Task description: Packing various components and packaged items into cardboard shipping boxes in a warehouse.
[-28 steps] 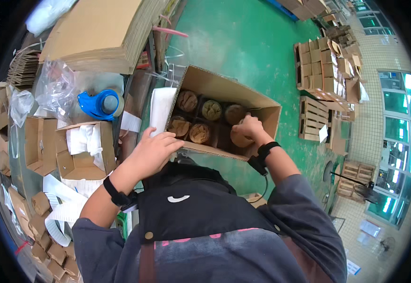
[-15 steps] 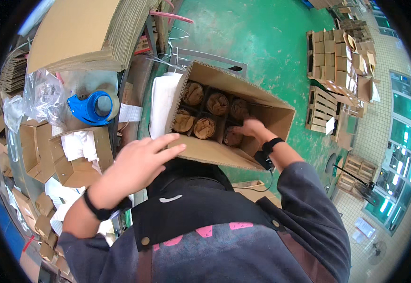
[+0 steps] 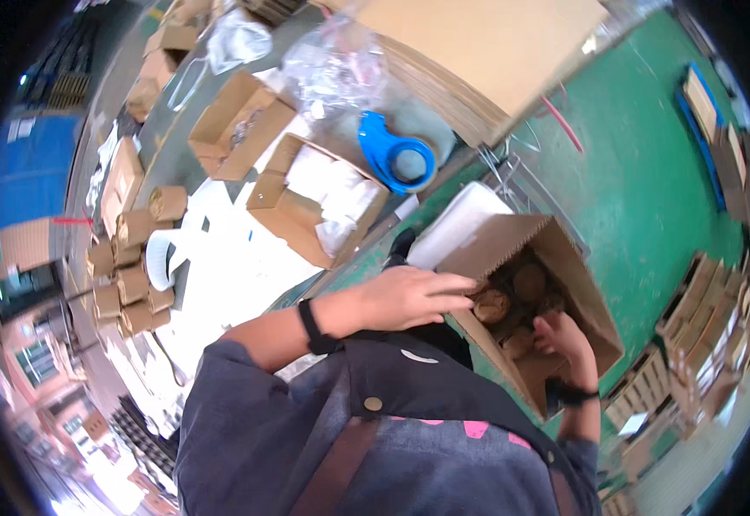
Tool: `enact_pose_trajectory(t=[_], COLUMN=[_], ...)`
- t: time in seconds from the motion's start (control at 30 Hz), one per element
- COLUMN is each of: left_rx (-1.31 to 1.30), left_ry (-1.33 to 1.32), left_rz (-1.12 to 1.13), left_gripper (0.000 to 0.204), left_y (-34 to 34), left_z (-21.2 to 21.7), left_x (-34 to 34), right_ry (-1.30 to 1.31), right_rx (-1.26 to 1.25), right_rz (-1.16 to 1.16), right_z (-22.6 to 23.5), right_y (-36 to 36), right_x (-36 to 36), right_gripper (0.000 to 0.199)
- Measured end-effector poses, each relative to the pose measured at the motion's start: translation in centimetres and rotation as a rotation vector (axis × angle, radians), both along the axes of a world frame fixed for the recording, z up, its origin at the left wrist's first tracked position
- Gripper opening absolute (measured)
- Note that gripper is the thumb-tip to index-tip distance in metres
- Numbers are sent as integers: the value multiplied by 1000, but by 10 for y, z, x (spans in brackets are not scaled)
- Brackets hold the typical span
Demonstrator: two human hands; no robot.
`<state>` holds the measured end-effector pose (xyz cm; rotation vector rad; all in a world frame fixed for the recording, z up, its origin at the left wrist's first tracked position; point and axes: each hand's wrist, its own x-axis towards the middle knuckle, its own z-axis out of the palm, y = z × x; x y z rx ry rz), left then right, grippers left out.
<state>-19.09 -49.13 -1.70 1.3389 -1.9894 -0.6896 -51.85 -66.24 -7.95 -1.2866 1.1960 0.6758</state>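
An open cardboard carton (image 3: 594,314) stands tilted in view at my right front. Inside it sit several round items wrapped in brown paper, among them a paper-wrapped item (image 3: 490,305) near the left wall and another wrapped item (image 3: 530,280) farther back. My right hand (image 3: 566,337) reaches into the carton above the wrapped items, its fingers loosely apart with nothing visible in them. At the carton's left rim, my left hand (image 3: 414,297) has its fingers stretched out; whether they touch the cardboard I cannot tell. Blur hides detail inside the carton.
To the left, a workbench carries a blue tape dispenser (image 3: 401,163), an open box with white paper (image 3: 293,219), clear plastic bags (image 3: 336,69) and several brown-wrapped items (image 3: 134,284). Stacked flat cardboard (image 3: 487,52) lies beyond. Wooden pallets (image 3: 637,387) stand at the right.
The view has swung left, showing more of the bench. My right hand's fingers have come up off the wrapped items in the carton. My left hand stays by the rim.
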Motion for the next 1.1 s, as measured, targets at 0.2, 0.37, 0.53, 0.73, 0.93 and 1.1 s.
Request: enact_pose_trajectory(t=[0.2,0.37,0.53,0.73,0.93,1.1], left_rx=[287,794,753,727,631,574], left_ry=[-106,-488,-212,-191,25,368], left_rz=[1014,792,1118,862,715,756], left_gripper=[23,67,88,86,71,64], left_y=[42,-16,-8,-6,-18,3], left_z=[27,-50,-48,-57,-57,0], left_x=[152,200,171,188,172,196], right_ry=[-977,-1170,-1097,-846,-938,-887], right_rx=[35,-864,-881,-747,-866,-821], right_rz=[181,857,766,213,449,597], right_z=[190,101,63,78,78,69], right_y=[16,57,35,20,30,25], right_x=[115,332,361,335,351,345], right_gripper=[16,26,17,18,15,17])
